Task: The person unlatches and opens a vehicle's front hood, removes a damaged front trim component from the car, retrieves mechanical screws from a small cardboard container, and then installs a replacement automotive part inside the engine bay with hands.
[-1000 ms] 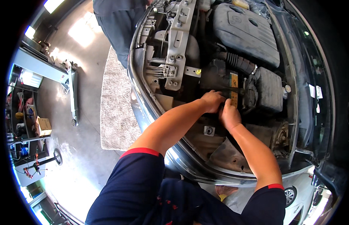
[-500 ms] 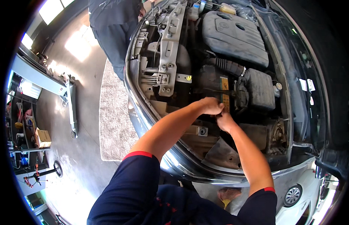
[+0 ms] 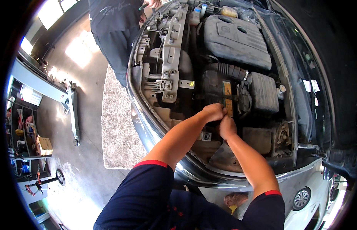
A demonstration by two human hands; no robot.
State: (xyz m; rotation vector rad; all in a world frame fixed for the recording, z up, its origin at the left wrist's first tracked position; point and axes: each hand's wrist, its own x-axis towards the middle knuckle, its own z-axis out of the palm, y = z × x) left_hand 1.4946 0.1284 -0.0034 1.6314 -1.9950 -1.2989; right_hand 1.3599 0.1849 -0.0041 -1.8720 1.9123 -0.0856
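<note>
Both of my hands are together at the near edge of a dark car battery [image 3: 213,83] with a yellow and green label, deep in the engine bay. My left hand [image 3: 214,112] is curled with its fingers closed. Right against it, my right hand [image 3: 227,127] is closed too, its knuckles upward. Whatever the fingers grip is hidden beneath them. A dark bar crosses the battery's top. Beside the battery, to the right, stands a dusty black air filter box [image 3: 264,92] joined to a ribbed intake hose [image 3: 227,70].
A grey engine cover [image 3: 238,42] lies farther back. The metal front crossmember [image 3: 173,53] runs along the left. Another person in dark clothes [image 3: 116,34] stands at the far left front. A raised hood [image 3: 324,50] borders the right; a lift arm [image 3: 73,115] is on the left floor.
My hands stay together by the battery, my right hand turned slightly more knuckles-up. The view has shifted a little. The other person's hand and a tool in it show more now.
</note>
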